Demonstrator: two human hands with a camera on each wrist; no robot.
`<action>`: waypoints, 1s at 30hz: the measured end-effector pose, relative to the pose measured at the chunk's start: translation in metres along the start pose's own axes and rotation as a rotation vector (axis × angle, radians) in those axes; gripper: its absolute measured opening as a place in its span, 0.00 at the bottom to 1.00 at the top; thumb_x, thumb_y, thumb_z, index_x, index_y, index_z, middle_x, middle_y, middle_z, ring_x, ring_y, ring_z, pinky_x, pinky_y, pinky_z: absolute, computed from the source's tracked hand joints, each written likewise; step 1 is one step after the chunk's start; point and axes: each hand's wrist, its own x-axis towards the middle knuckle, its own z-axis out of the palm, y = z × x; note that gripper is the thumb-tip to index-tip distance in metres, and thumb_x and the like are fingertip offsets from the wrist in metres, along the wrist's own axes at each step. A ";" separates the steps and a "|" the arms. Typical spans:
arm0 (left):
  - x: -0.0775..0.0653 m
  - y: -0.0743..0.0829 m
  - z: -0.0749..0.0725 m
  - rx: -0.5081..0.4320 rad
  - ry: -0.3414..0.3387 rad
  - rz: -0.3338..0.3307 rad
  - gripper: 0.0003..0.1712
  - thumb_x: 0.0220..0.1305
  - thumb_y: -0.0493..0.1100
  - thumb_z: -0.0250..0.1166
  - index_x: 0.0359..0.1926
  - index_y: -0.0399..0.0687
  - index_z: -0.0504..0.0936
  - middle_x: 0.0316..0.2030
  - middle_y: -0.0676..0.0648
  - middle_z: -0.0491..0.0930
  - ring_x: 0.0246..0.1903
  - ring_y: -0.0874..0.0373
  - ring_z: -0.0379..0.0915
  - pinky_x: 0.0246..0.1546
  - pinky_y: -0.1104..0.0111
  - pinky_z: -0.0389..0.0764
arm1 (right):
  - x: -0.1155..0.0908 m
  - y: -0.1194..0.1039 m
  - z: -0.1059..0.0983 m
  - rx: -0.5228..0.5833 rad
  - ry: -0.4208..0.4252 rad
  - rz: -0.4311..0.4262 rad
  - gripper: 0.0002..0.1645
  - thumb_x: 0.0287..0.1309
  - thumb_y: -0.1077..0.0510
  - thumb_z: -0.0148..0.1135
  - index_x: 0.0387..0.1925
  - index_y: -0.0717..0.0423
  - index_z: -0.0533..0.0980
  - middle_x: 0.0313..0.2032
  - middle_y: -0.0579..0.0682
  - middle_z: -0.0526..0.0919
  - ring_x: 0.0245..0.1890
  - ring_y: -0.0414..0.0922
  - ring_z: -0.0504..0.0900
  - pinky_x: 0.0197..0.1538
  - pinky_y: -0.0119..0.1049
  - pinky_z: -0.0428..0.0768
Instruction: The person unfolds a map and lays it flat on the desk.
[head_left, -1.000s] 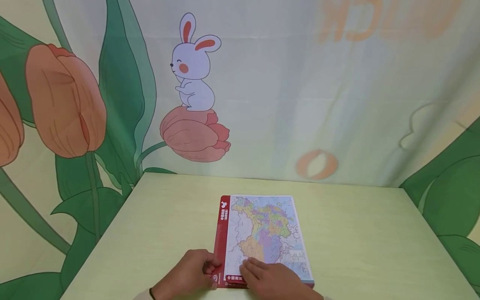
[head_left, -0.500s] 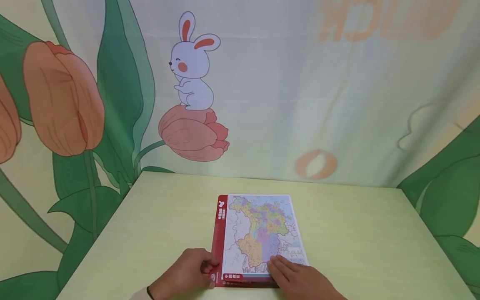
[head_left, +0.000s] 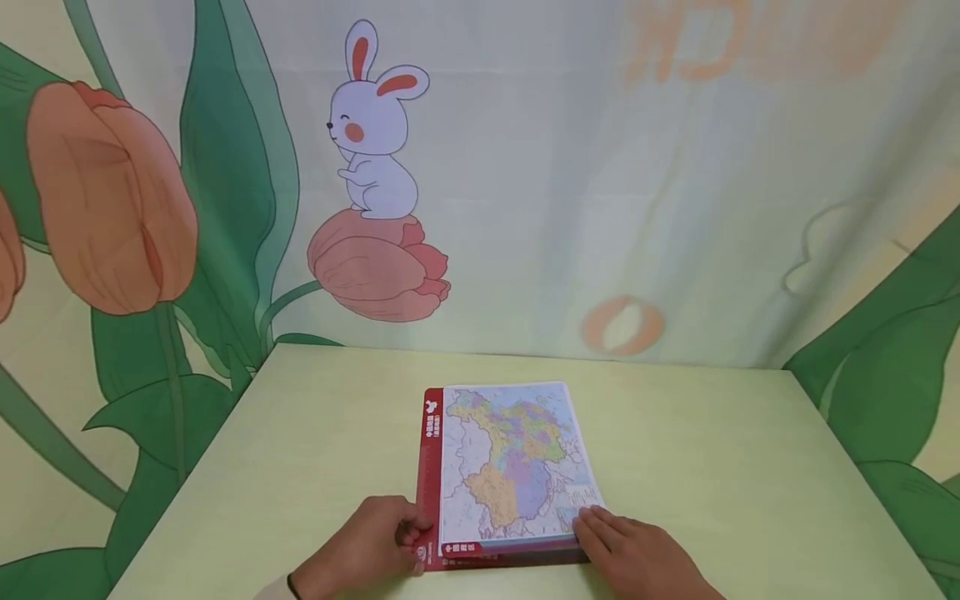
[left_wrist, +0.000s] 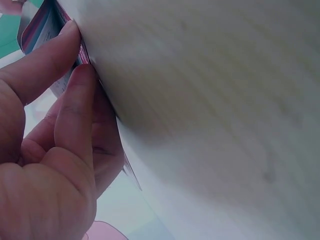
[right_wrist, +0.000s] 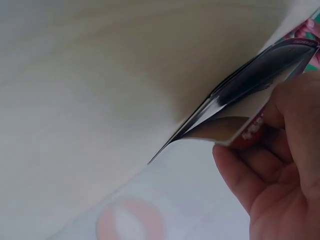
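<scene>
A folded map (head_left: 510, 467) with a red strip down its left side lies on the pale table in the head view. My left hand (head_left: 375, 537) pinches its near left edge; in the left wrist view the curled fingers (left_wrist: 75, 112) sit against that edge. Over the near right corner rests my right hand (head_left: 637, 550), fingers extended on the top sheet and thumb hidden. Seen in the right wrist view, the map's layers (right_wrist: 245, 105) bow apart along the near edge, and the right hand (right_wrist: 280, 165) touches the top layer's rim.
The pale yellow-green table top (head_left: 712, 467) spreads around the map. A cloth backdrop (head_left: 510, 208) with a printed rabbit, tulips and leaves hangs behind the table.
My right hand has slid rightward along the map's near edge, from near the red label to the right corner, uncovering the label. The left hand keeps its place at the left edge.
</scene>
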 end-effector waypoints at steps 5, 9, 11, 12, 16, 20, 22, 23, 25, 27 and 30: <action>0.002 0.003 -0.001 0.029 -0.001 0.024 0.24 0.53 0.40 0.84 0.51 0.40 0.89 0.35 0.52 0.80 0.38 0.55 0.74 0.38 0.67 0.79 | 0.004 0.003 0.001 0.074 0.127 0.106 0.29 0.59 0.41 0.76 0.53 0.56 0.83 0.49 0.49 0.91 0.46 0.44 0.92 0.42 0.35 0.88; 0.002 0.002 -0.006 0.087 0.020 0.069 0.24 0.52 0.37 0.83 0.52 0.36 0.89 0.35 0.51 0.81 0.37 0.56 0.74 0.37 0.66 0.78 | 0.006 0.011 0.000 0.195 0.188 0.194 0.28 0.45 0.64 0.79 0.51 0.55 0.83 0.46 0.48 0.92 0.41 0.41 0.92 0.38 0.34 0.87; 0.002 0.001 -0.009 0.123 0.030 0.082 0.25 0.52 0.36 0.83 0.52 0.36 0.89 0.35 0.52 0.81 0.36 0.56 0.74 0.37 0.66 0.78 | 0.007 0.018 0.000 0.246 0.226 0.229 0.25 0.47 0.66 0.77 0.50 0.54 0.84 0.44 0.47 0.93 0.37 0.37 0.91 0.36 0.31 0.86; 0.002 0.000 -0.010 0.134 0.032 0.081 0.26 0.52 0.36 0.83 0.53 0.36 0.89 0.35 0.52 0.81 0.36 0.56 0.74 0.37 0.66 0.79 | 0.007 0.022 0.000 0.270 0.242 0.244 0.23 0.49 0.67 0.75 0.50 0.54 0.85 0.43 0.46 0.93 0.35 0.34 0.89 0.35 0.30 0.85; 0.002 -0.004 -0.016 0.161 0.024 0.039 0.28 0.52 0.38 0.84 0.55 0.37 0.89 0.36 0.52 0.81 0.37 0.56 0.74 0.40 0.64 0.81 | 0.006 0.037 -0.003 0.422 0.242 0.327 0.19 0.57 0.69 0.71 0.50 0.55 0.87 0.43 0.46 0.93 0.23 0.21 0.67 0.33 0.22 0.76; 0.001 -0.007 -0.022 0.172 0.032 0.017 0.28 0.52 0.37 0.83 0.55 0.36 0.88 0.36 0.51 0.81 0.37 0.55 0.75 0.41 0.62 0.82 | 0.002 0.052 -0.006 0.501 0.236 0.383 0.18 0.60 0.70 0.70 0.51 0.55 0.87 0.44 0.44 0.93 0.24 0.19 0.64 0.36 0.20 0.74; 0.001 -0.008 -0.025 0.178 0.035 0.000 0.28 0.52 0.36 0.83 0.56 0.36 0.88 0.36 0.51 0.81 0.37 0.56 0.74 0.40 0.62 0.82 | -0.002 0.058 -0.007 0.510 0.251 0.386 0.19 0.60 0.70 0.70 0.51 0.54 0.87 0.44 0.43 0.93 0.30 0.22 0.78 0.40 0.18 0.78; 0.000 -0.009 -0.026 0.178 0.037 -0.005 0.29 0.52 0.35 0.83 0.56 0.36 0.88 0.36 0.51 0.81 0.36 0.56 0.74 0.40 0.63 0.82 | -0.004 0.062 -0.008 0.516 0.260 0.385 0.19 0.60 0.71 0.70 0.51 0.55 0.87 0.45 0.43 0.93 0.35 0.26 0.85 0.43 0.17 0.79; 0.000 -0.010 -0.029 0.180 0.035 -0.030 0.30 0.51 0.36 0.83 0.57 0.37 0.88 0.36 0.52 0.81 0.37 0.56 0.74 0.39 0.63 0.83 | -0.008 0.067 -0.009 0.536 0.270 0.391 0.20 0.59 0.72 0.69 0.52 0.55 0.87 0.45 0.43 0.93 0.43 0.34 0.90 0.48 0.16 0.79; 0.000 -0.012 -0.032 0.182 0.034 -0.050 0.31 0.51 0.36 0.83 0.58 0.38 0.88 0.36 0.52 0.81 0.37 0.56 0.74 0.39 0.63 0.83 | -0.013 0.072 -0.010 0.574 0.271 0.402 0.21 0.60 0.74 0.68 0.52 0.56 0.86 0.46 0.45 0.93 0.46 0.37 0.91 0.50 0.14 0.79; 0.000 -0.015 -0.037 0.200 0.037 -0.066 0.31 0.50 0.36 0.83 0.58 0.38 0.88 0.36 0.52 0.80 0.37 0.56 0.74 0.40 0.63 0.83 | -0.022 0.078 -0.014 0.615 0.277 0.426 0.21 0.61 0.75 0.67 0.53 0.56 0.86 0.47 0.47 0.93 0.48 0.37 0.90 0.49 0.14 0.79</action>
